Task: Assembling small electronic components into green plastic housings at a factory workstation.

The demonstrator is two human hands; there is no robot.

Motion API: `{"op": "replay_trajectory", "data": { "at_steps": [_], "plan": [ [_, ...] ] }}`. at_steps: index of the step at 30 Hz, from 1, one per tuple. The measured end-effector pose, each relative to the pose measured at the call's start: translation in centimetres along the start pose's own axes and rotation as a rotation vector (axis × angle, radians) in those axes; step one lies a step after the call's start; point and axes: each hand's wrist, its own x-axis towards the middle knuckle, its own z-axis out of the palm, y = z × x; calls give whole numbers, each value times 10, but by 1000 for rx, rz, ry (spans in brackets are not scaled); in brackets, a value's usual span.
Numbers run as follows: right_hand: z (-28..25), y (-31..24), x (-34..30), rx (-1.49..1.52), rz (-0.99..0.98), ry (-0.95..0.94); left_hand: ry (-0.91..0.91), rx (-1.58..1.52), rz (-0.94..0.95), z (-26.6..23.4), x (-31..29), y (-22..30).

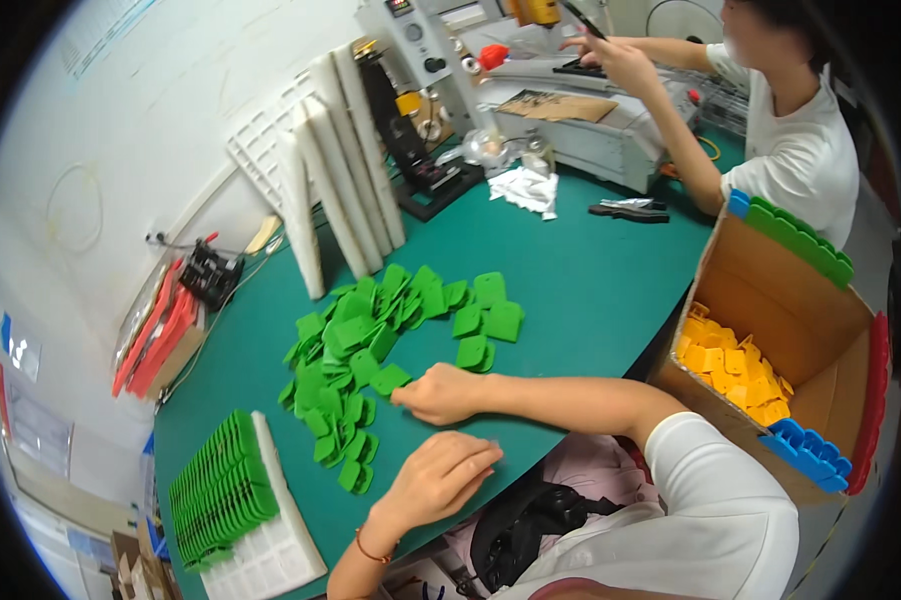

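A loose pile of flat green plastic tags (335, 345), rounded at the corners and some with a small hole, spreads over the middle of the green table. My right hand (440, 393) reaches in from the right, its fingers closed on the edge of one green tag (389, 379) at the pile's near side. Close to the table's front edge, my left hand (440, 474) has its fingers curled together; whatever they hold, if anything, is too small to make out. At lower left, upright rows of green tags (225, 490) stand in a white slotted tray (270, 560).
Several white trays (345, 170) lean upright at the back. A cardboard box (820, 330) on the right holds yellow tags (735, 365), with blue, green and red tags along its rims. Pliers (630, 210) lie at the back. A co-worker (795, 130) sits at far right.
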Motion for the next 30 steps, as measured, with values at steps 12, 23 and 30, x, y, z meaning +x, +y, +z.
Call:
{"op": "replay_trajectory", "data": {
  "at_steps": [12, 23, 30],
  "plan": [
    [0, 2, 5, 13, -6, -42, 51, -224, 44, 46, -22, -16],
    [-4, 5, 2, 5, 29, -39, 189, -300, -76, 52, -30, -15],
    [-14, 3, -1, 29, -21, -63, 219, -386, -255, 50, -27, -9]
  ]
}}
